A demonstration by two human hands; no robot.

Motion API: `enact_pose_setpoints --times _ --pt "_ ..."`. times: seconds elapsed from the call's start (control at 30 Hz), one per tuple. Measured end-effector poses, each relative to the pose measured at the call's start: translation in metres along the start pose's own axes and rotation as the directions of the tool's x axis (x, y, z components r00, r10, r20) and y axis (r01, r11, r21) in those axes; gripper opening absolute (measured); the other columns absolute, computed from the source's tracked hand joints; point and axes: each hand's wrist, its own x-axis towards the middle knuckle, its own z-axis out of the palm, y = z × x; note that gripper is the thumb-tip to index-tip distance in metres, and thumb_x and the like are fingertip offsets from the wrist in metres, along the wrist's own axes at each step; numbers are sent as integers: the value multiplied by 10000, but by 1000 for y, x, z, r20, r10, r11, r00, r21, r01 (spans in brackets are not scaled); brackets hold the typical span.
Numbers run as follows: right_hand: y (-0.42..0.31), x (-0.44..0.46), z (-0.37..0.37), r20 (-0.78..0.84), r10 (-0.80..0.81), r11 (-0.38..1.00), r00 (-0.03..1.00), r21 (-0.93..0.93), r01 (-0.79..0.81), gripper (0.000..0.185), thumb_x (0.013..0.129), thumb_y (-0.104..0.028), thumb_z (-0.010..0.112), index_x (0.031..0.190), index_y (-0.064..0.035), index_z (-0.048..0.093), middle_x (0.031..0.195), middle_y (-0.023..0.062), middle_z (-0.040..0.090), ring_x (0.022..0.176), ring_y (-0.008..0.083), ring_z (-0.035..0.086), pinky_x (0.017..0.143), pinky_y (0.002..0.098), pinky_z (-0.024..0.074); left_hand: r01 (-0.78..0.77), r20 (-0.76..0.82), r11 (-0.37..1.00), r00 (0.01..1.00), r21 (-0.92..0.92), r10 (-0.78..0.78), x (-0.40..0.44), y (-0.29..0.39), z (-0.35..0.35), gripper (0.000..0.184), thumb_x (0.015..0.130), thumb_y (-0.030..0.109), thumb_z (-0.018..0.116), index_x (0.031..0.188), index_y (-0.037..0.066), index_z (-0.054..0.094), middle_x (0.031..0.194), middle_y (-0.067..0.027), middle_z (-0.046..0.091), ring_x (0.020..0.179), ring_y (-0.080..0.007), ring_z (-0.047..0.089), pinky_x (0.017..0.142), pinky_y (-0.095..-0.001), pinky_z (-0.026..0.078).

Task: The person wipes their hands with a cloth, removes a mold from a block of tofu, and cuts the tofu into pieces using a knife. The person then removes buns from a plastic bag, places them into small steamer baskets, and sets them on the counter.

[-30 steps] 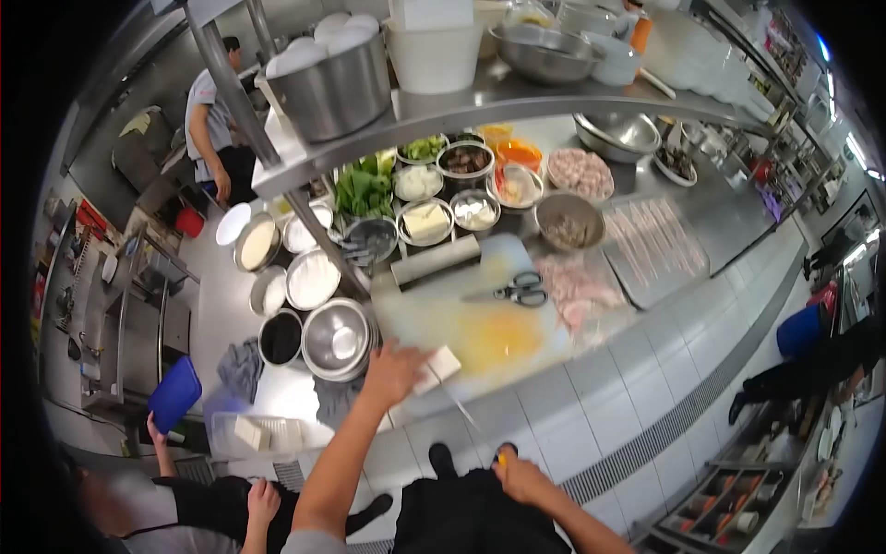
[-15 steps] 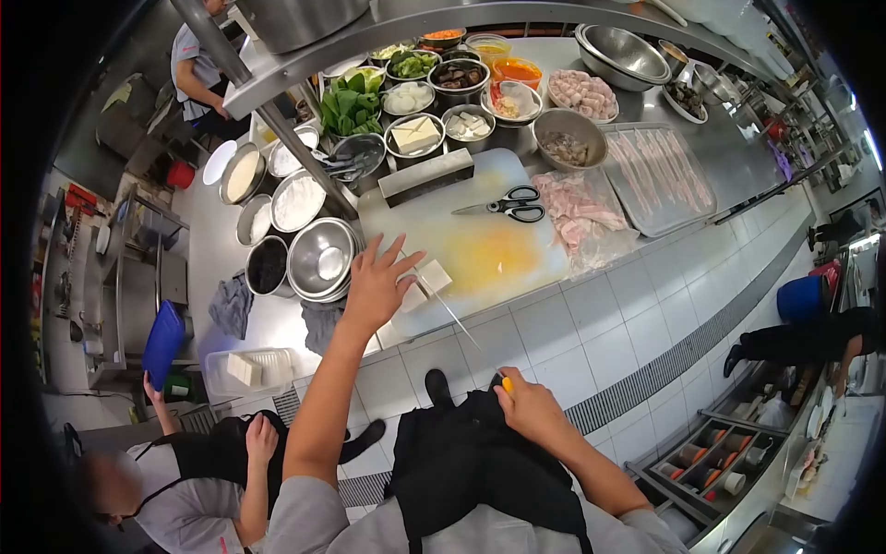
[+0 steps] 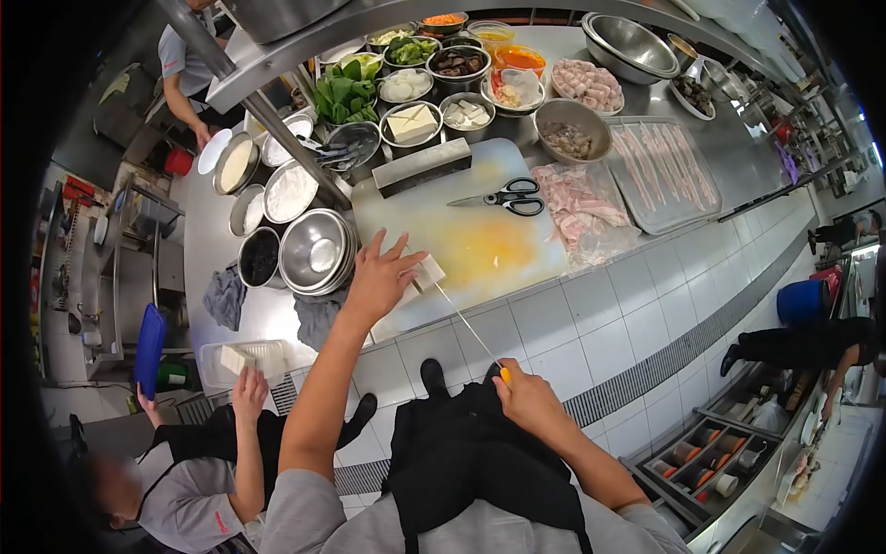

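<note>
My left hand [image 3: 377,284] lies over a white block of tofu [image 3: 430,270] near the front edge of the cutting board [image 3: 406,208]. Its fingers are spread, with fingertips touching the block. My right hand [image 3: 530,403] is closed around the yellow handle of a long, thin-bladed knife [image 3: 472,329]. The blade slants up and left, its far end at the tofu's near side; whether the tip is inside the block I cannot tell. Black-handled scissors [image 3: 503,198] lie on the board beyond the tofu, beside a dark rectangular block [image 3: 423,169].
Steel bowls [image 3: 314,242] stand left of the board. Sliced raw meat [image 3: 581,208] and a tray [image 3: 688,212] with pale strips lie right. Ingredient bowls line the back under a shelf [image 3: 388,42]. At lower left, a co-worker's hand [image 3: 249,392] touches white tofu in a plastic tub [image 3: 217,374].
The knife has slid back toward my body and right, so less blade lies at the tofu. My left hand stays on the block. The co-worker's hand has reached the tub.
</note>
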Motion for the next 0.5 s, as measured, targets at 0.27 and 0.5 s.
enact_pose_setpoints --times 0.27,0.5 --pt "8 9 12 76 41 999 996 17 -43 402 1005 -312 491 1277 -23 434 873 309 660 827 512 634 752 566 500 -12 43 1000 999 -16 13 7 -2 7 358 838 238 721 1182 336 707 1458 -61 504 1418 -408 308 1089 -640 281" --pt "18 24 24 160 92 995 983 32 -98 417 1014 -328 471 1291 -23 408 988 334 644 924 514 621 811 562 489 -6 94 1000 996 23 4 15 4 5 336 801 252 743 1123 346 736 1487 -33 468 1439 -388 269 1105 -651 254"
